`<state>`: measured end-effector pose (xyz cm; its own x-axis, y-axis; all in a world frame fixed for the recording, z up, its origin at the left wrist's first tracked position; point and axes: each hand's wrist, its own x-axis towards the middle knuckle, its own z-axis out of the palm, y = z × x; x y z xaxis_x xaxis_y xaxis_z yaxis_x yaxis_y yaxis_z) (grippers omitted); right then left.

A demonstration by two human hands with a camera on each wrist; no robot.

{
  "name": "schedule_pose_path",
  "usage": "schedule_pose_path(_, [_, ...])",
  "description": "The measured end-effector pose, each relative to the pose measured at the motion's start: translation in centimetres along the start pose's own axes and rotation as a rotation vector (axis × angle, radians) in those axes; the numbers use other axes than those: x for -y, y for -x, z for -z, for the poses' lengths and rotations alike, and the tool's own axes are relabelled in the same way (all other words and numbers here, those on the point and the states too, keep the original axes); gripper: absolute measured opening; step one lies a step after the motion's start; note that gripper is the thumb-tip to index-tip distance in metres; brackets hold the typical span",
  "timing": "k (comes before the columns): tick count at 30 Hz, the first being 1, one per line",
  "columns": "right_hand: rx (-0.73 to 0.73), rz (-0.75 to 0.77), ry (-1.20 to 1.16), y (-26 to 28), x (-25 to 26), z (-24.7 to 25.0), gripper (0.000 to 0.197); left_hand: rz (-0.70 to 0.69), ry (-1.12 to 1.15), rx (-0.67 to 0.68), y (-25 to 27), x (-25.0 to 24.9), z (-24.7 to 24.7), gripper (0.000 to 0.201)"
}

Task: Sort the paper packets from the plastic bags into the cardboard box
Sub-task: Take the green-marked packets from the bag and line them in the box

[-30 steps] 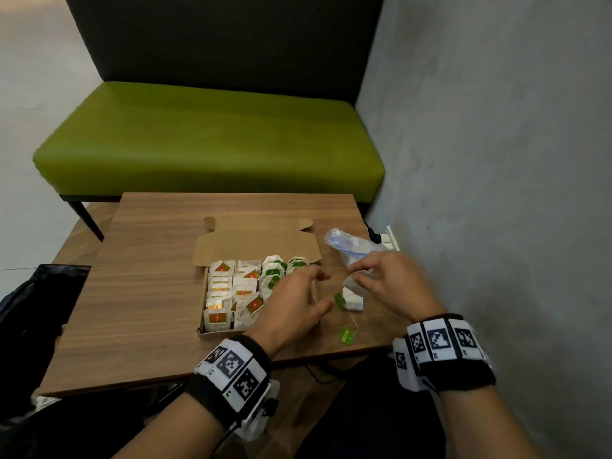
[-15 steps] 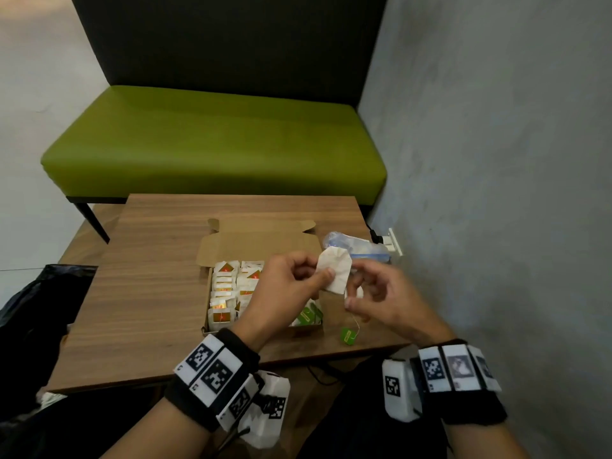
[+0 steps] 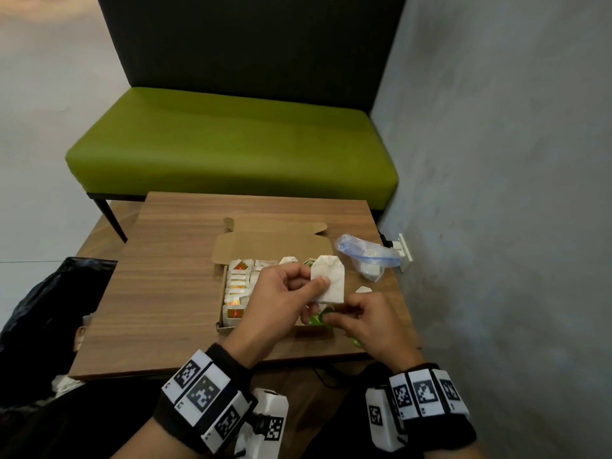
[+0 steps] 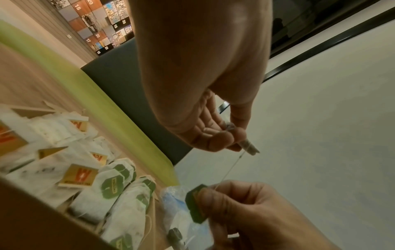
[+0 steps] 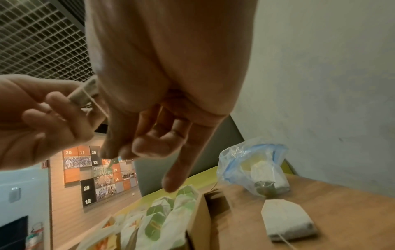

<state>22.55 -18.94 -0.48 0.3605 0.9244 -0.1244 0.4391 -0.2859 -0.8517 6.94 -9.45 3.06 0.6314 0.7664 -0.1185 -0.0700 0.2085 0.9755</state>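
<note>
Two hands holding one tea bag above the cardboard box.

The left hand (image 3: 281, 294) pinches the white tea bag (image 3: 330, 280) between thumb and fingers; the right hand (image 3: 367, 321) pinches its green tag (image 4: 195, 205), string (image 4: 232, 166) taut between them. The cardboard box (image 3: 265, 248), filled with packets, sits on the table (image 3: 165, 286), a plastic bag (image 3: 367, 258) just beside it.

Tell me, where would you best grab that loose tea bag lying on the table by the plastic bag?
Pinch the loose tea bag by its pointed, folded top, coming from above: it lies flat on the table, apart from the plastic bag.
</note>
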Motion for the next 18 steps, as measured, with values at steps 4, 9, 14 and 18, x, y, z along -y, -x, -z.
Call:
schedule_pose_path(4, [-0.074,-0.018,-0.182,0.0,0.8,0.4,0.006,0.077,0.012,-0.014,0.7,1.1,0.0,0.015])
schedule_pose_path(9, [-0.081,-0.025,-0.473,-0.5,1.5,0.5,0.022,0.099,-0.064,-0.034,1.3,2.0,-0.1,0.013])
schedule_pose_path(14, [-0.184,-0.077,-0.609,-0.6,2.5,0.2,0.021,0.126,-0.066,-0.049,1.6,2.4,-0.4,0.014])
schedule_pose_path(18, [-0.216,-0.108,-0.699,-0.6,3.1,-0.6,0.029,0.139,-0.107,-0.04,1.8,2.6,-0.4,0.016])
